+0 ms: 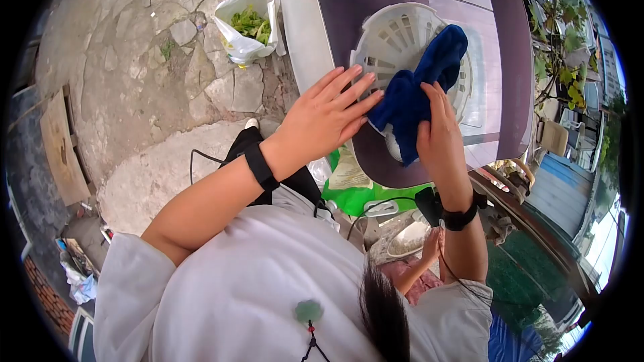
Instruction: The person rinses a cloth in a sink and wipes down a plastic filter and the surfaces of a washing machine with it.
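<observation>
A dark blue cloth (419, 87) lies bunched across a white slotted plastic basket (372, 43) on the purple top of a washing machine (342, 0). My right hand (443, 121) grips the near right part of the cloth, thumb on one side and fingers on the other. On the left, my left hand (325, 114) is stretched out with fingers spread, its fingertips at the basket's near left edge and close to the cloth. Black bands circle both of my wrists.
A white plastic bag (245, 30) of green leaves stands on the cracked ground left of the machine. Green and white packaging (349, 184) lies below the machine's near edge. Another person's hand (433, 247) shows beside my right arm. Leafy vines (563, 27) hang at the far right.
</observation>
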`<state>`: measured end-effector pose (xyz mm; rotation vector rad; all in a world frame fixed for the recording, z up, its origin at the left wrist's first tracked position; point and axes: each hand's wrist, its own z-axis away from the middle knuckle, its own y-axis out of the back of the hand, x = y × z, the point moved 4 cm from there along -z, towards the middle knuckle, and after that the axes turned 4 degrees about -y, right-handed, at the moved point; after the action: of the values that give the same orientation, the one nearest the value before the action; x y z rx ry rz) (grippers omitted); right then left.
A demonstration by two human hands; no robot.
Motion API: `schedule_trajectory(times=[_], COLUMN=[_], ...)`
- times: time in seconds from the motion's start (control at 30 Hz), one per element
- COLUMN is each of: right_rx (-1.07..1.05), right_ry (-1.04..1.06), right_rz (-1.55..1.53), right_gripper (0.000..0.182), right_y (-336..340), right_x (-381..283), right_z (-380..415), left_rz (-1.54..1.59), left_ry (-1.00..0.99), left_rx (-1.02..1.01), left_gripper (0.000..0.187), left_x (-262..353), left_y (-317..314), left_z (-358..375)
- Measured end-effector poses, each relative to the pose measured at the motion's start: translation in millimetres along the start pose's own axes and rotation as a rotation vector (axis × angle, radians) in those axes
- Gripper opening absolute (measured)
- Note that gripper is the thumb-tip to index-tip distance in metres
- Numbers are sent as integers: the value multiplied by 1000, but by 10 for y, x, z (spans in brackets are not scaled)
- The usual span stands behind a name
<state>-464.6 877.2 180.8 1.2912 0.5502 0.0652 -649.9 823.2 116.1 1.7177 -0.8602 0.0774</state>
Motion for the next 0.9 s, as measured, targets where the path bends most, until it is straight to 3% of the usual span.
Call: schedule_trajectory(times=[0.13, 0.27, 0.4, 0.57, 0.63, 0.7, 0.77, 0.83, 0.9], right_rx=[-2, 183, 243, 232, 214, 206, 407, 453, 360], right_ry=[52, 21, -225, 35, 97, 67, -6, 25, -30], right_rz=[10, 103, 48, 219, 119, 230, 379, 281, 1], right_gripper=[57, 54, 55, 64, 65, 63, 60, 53, 47], right_y=[-139, 108, 314, -19, -41, 95, 333, 424, 221], right_x=[-236, 251, 814, 232, 151, 266, 500, 751, 813], right_z=[142, 34, 43, 248, 193, 66, -88, -203, -216], left_rz=[-7, -19, -16, -12, -6, -2, -2, 3, 9], left_ry=[-18, -32, -22, -10, -6, -16, -22, -24, -23], left_rx=[-1, 6, 2, -9, -18, -8, 5, 14, 23], left_gripper=[49, 48, 51, 53, 54, 53, 52, 52, 51], left_x=[-24, 2, 10, 2, 0, 3, -13, -18, -20], left_y=[-5, 25, 3, -16, -22, -27, -29, -21, -33], left_z=[-12, -31, -30, -19, -18, -13, -26, -36, -34])
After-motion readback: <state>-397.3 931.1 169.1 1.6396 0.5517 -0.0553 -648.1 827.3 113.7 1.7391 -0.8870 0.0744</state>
